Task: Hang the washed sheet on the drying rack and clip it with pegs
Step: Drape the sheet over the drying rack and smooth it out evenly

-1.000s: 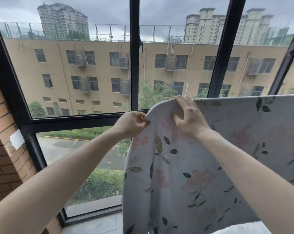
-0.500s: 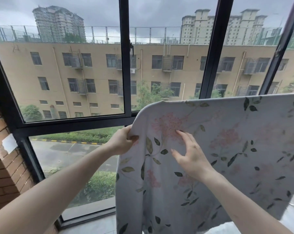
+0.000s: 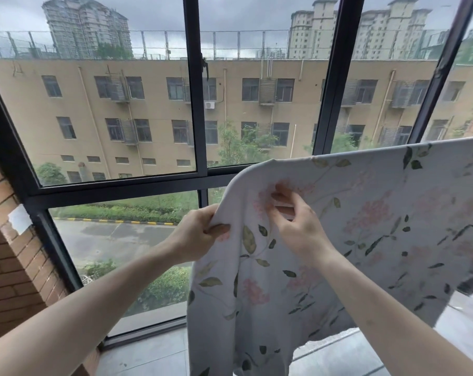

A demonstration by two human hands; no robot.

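One floral sheet (image 3: 365,240) drapes over the rack's hidden top edge; I judge straightening is under way. My left hand (image 3: 194,234) pinches its side hem, right hand (image 3: 295,223) pinches cloth near the corner. Next: fetch pegs, none visible.

The sheet (image 3: 352,240) hangs across the lower right of the frame, in front of the window (image 3: 192,104). The left hand (image 3: 196,234) sits at its left edge, the right hand (image 3: 297,226) just beside, on its face. A brick wall (image 3: 10,253) stands at lower left.
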